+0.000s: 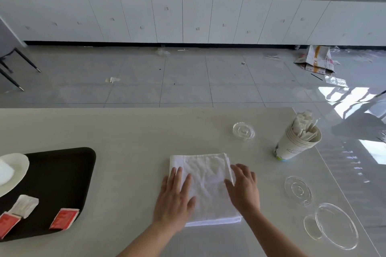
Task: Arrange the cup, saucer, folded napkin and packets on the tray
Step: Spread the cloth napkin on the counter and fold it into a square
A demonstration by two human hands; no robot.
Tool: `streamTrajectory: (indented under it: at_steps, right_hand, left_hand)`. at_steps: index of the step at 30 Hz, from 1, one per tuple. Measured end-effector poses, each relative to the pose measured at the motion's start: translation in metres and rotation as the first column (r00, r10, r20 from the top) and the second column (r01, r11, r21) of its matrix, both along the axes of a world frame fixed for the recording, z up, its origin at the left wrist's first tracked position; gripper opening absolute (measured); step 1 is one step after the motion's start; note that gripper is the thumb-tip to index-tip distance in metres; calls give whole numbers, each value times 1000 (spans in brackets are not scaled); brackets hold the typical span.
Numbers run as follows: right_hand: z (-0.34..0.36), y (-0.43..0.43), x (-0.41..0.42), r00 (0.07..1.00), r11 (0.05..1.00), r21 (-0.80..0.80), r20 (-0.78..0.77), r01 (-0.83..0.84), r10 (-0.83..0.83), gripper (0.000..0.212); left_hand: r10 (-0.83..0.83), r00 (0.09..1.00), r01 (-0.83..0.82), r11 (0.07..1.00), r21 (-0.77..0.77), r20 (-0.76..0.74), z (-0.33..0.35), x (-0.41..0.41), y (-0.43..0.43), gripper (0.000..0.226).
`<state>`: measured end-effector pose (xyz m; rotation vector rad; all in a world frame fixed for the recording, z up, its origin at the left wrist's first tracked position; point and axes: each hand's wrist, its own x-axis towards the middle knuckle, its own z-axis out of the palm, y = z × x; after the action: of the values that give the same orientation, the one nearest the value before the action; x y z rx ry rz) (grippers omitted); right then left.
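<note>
A white folded napkin (206,181) lies flat on the table in front of me. My left hand (175,198) rests palm down on its left part, fingers spread. My right hand (243,188) lies flat on its right edge. The black tray (62,173) sits at the left. On it stand a white saucer (16,169) with a white cup (5,172) cut off by the frame edge, a white packet (24,205) and two red packets (63,219) (7,223).
A stack of paper cups (296,142) stuffed with paper wrappers stands at the right. Clear plastic lids (243,131) (298,190) (334,225) lie on the table's right side. Beyond the table's far edge is tiled floor and a white cabinet row.
</note>
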<state>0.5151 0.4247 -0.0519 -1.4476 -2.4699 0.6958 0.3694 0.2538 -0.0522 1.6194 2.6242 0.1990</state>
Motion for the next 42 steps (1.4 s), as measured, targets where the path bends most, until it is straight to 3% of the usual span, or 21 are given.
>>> streamTrajectory:
  at_steps: [4,9,16,20,26,30,36,42]
  right_hand:
    - [-24,-32,15,925,947,49,236,-318,298,71]
    - [-41,-50,22,849,900,49,357,-434,390,80]
    - [-40,-82,-1,825,854,68,308,-515,473,79]
    - [-32,-89,11,818,816,111,188,-567,543,73]
    - [-25,-85,42,770,740,214,130,-637,625,54]
    - [-19,-82,41,775,749,201,121,-631,621,45]
    - [-11,-85,44,781,769,137,105,-624,615,54]
    - [-3,-91,45,840,827,170,13,-536,542,46]
  left_hand:
    - [-14,1000,12,990,-141,-9,-19,-9,-19,76]
    - [13,999,-8,987,-160,30,-26,-13,-37,78]
    - [93,995,-84,982,-167,46,-23,-23,-89,82]
    - [-67,992,66,998,16,105,-19,-28,-123,74]
    - [-258,964,250,962,109,60,-5,-28,-139,23]
    - [-257,965,262,957,129,-51,-2,-20,-131,9]
    - [-158,987,160,971,179,-23,2,-18,-128,12]
    - [-130,991,125,970,209,11,7,-22,-135,17]
